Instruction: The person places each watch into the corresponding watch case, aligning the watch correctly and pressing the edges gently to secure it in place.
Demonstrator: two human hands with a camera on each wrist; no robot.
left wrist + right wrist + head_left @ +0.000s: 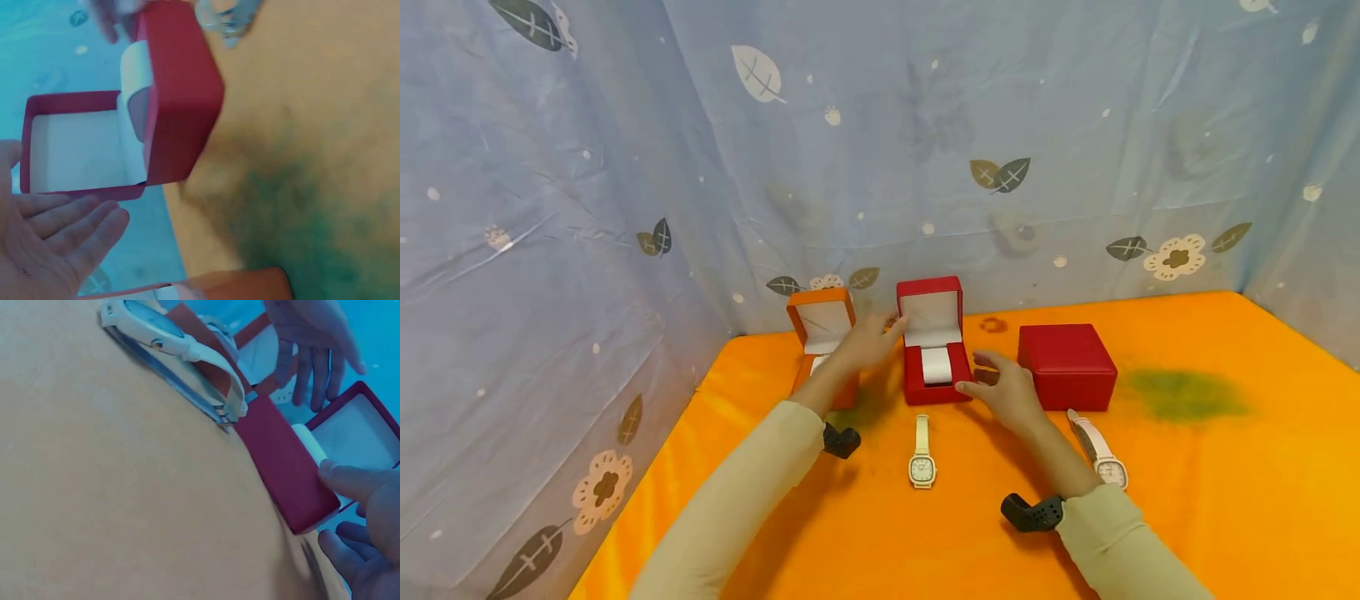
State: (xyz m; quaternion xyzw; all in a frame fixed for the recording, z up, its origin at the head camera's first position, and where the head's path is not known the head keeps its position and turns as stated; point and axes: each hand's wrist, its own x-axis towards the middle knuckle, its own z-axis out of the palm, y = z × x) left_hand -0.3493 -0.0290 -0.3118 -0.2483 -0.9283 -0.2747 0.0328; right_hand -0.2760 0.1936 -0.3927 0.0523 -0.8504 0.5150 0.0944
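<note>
An open red watch box [936, 342] stands upright on the table, lid raised, with a white cushion [936, 365] inside. My left hand [871, 337] is at the left edge of its lid; in the left wrist view the fingers [81, 231] are extended beside the lid. On the other side, my right hand [1006, 390] has its thumb at the box's front right corner, fingers loosely bent beside the wall. A cream watch [922, 454] lies in front of the box. Partly hidden behind my left arm, an open orange watch box [822, 300] also has its lid up.
A closed red box [1067, 367] stands to the right, with a pale-strapped watch [1099, 450] lying before it. The orange tablecloth [1195, 475] covers the table, and a patterned blue curtain [880, 167] hangs along the back and sides.
</note>
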